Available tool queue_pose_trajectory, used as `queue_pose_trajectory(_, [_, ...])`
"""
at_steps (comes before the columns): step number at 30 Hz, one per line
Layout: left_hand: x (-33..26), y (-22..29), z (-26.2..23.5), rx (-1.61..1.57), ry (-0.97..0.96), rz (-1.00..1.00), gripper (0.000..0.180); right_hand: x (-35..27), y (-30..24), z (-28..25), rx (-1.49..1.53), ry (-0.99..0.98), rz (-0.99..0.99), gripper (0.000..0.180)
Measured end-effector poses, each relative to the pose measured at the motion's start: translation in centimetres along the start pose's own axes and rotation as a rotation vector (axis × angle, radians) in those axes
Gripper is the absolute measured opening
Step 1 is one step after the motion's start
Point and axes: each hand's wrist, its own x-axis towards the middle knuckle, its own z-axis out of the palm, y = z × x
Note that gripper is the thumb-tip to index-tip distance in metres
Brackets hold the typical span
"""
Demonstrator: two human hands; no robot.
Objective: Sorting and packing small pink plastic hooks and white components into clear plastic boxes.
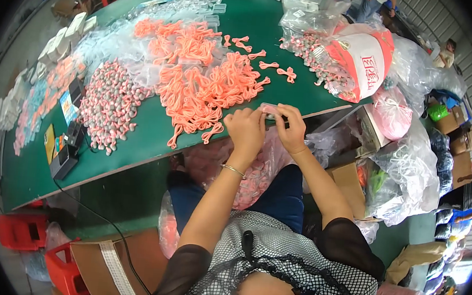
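Both hands meet at the table's front edge around a small clear plastic case with something pink in it. My left hand has its fingers curled against the case's left end. My right hand pinches the right end between thumb and fingers. Just left of them spreads a heap of tied coral-orange cord bundles, with a few loose cord bundles beyond. Further left lies a pile of small round pink-and-grey pieces. What exactly sits inside the case is too small to make out.
The green table carries clear plastic cases at the back. A red-and-white sack spills small pieces at the right. Below my hands hangs a plastic bag of pink items. A cardboard box and a red stool stand nearby.
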Motion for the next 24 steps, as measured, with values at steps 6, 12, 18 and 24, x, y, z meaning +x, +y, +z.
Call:
queue_pose_trajectory(6, [-1.7, 0.7, -0.3, 0.119, -0.011, 0.097, 0.035, 0.3, -0.2, -0.4, -0.024, -0.014, -0.062, 0.022])
queue_pose_trajectory(12, [-2.0, 1.6, -0.8, 0.129, -0.081, 0.026, 0.042, 0.4, -0.1, -1.0, 0.006, -0.066, -0.079, 0.025])
queue_pose_trajectory(18, [-2.0, 1.4, -1.2, 0.023, -0.153, -0.083, 0.047, 0.1, 0.2, -1.3, 0.024, -0.142, -0.086, 0.024])
queue_pose_trajectory(24, [-0.5, 0.0, -2.0, -0.077, -0.2, -0.064, 0.052, 0.4, 0.6, -1.5, 0.01, -0.181, -0.133, 0.023])
